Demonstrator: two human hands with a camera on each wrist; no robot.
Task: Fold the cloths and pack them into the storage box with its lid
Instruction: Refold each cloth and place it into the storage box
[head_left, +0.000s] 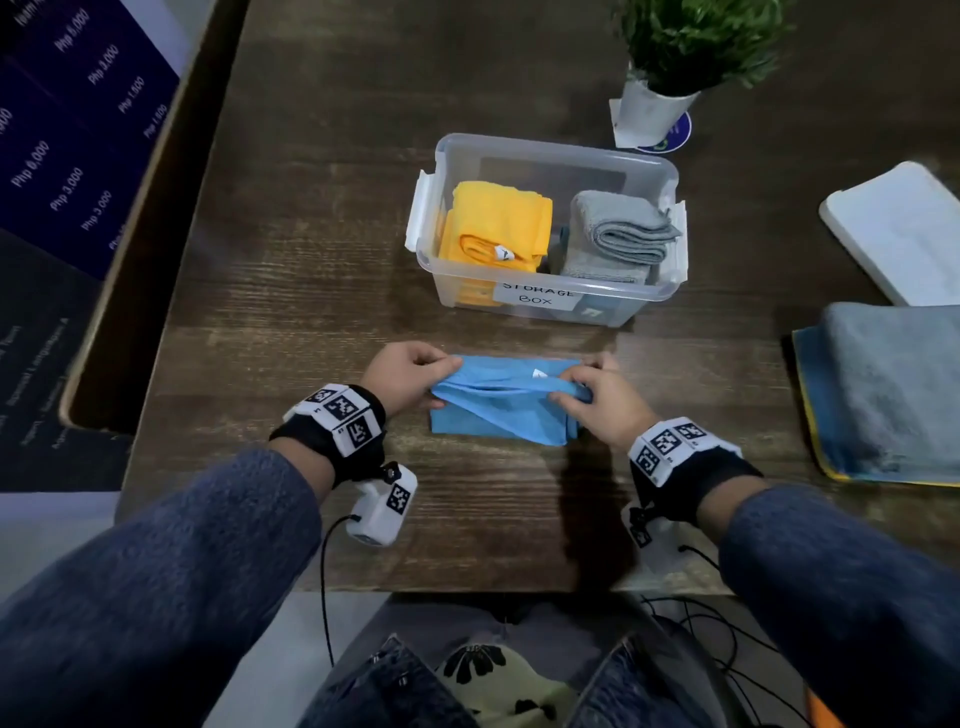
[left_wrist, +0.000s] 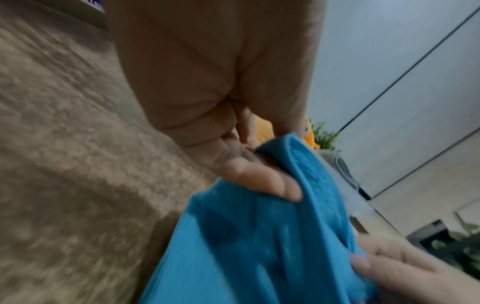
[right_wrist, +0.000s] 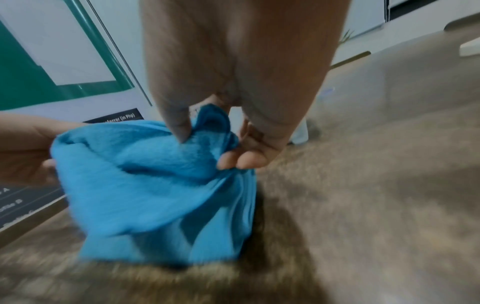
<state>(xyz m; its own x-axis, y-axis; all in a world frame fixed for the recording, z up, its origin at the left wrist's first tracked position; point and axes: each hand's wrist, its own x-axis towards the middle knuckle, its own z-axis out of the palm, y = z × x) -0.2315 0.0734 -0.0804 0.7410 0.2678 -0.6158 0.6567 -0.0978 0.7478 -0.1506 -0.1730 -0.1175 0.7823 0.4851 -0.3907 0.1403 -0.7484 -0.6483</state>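
Both grips clamped on the blue cloth (head_left: 501, 402): left hand (head_left: 402, 382) pinches its left end, thumb over fingers; right hand (head_left: 605, 397) pinches the right end with the fabric bunched there. Cloth is partly folded, upper layer lifted between the hands, lower edge resting on the bench (head_left: 311, 291). Just beyond it stands the storage box (head_left: 550, 156), clear plastic, open, holding a folded yellow cloth (head_left: 496, 221) on the left and a folded grey cloth (head_left: 615, 236) on the right. White lid (head_left: 898, 234) lies far right on the bench; near it, a stack of cloths (head_left: 888, 395), grey on top. Potted plant (head_left: 675, 62) behind the box. Wrist views blurred.
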